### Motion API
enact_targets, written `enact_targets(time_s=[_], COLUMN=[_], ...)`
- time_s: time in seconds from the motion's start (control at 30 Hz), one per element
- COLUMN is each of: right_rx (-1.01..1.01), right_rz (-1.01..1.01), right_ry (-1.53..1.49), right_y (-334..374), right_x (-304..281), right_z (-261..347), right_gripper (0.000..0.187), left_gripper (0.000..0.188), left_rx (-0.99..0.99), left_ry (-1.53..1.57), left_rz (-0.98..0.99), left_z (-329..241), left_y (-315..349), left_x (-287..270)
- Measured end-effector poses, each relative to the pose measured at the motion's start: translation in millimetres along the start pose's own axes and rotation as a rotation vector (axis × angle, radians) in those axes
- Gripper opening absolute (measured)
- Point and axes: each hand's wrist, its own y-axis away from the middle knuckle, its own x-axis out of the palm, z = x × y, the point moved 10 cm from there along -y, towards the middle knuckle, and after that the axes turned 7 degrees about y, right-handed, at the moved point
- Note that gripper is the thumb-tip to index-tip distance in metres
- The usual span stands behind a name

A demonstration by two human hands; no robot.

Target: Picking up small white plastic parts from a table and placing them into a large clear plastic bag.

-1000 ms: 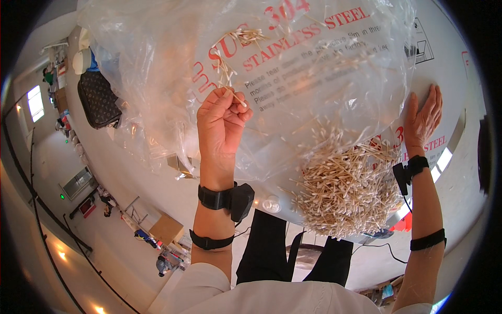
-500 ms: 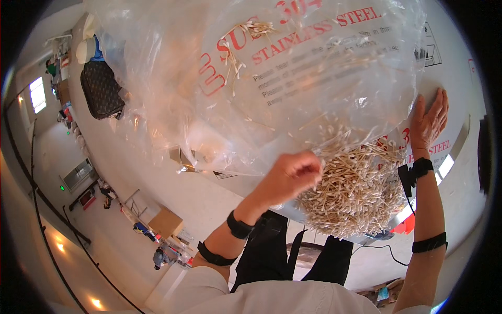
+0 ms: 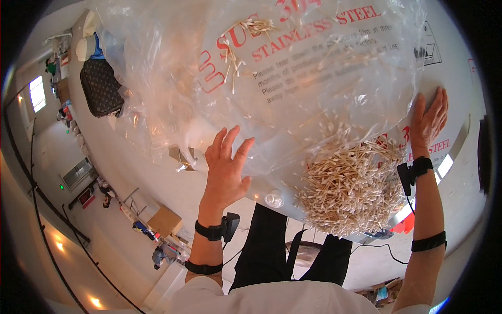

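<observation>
A large clear plastic bag (image 3: 293, 89) with red and grey print lies spread over a pale surface. A heap of cotton swabs (image 3: 349, 186) sits inside its lower right part, and a few stray swabs (image 3: 236, 49) lie higher up in the bag. My left hand (image 3: 226, 166) is open with fingers spread, palm against the bag's lower left edge. My right hand (image 3: 428, 121) rests flat and open on the bag's right edge, beside the heap. Both wrists carry black bands.
A dark patterned handbag (image 3: 100, 89) lies at the upper left beside a white cap (image 3: 86, 44). A small cardboard box (image 3: 166, 221) stands on the floor at lower left. A black cable (image 3: 387, 248) runs under the surface's near edge.
My left hand let go of its pinch high on the bag, dropped down and right, then opened flat near the bag's lower edge. The right hand stayed in place.
</observation>
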Motion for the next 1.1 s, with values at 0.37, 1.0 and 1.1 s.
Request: enact_targets(time_s=[0.37, 1.0, 1.1], right_rx=[0.053, 0.942, 1.063], right_rz=[0.042, 0.648, 0.564], right_ry=[0.008, -1.736, -1.419], right_y=[0, -57, -65], right_x=[-1, 21, 9], right_z=[0, 71, 78], right_gripper=[0.059, 0.036, 0.026], left_gripper=[0.007, 0.019, 0.056], left_rx=[0.130, 0.259, 0.195], left_ry=[0.153, 0.577, 0.392], left_rz=[-0.767, -0.382, -0.374], left_z=[7, 38, 66], left_y=[43, 46, 39], left_x=[-79, -145, -133])
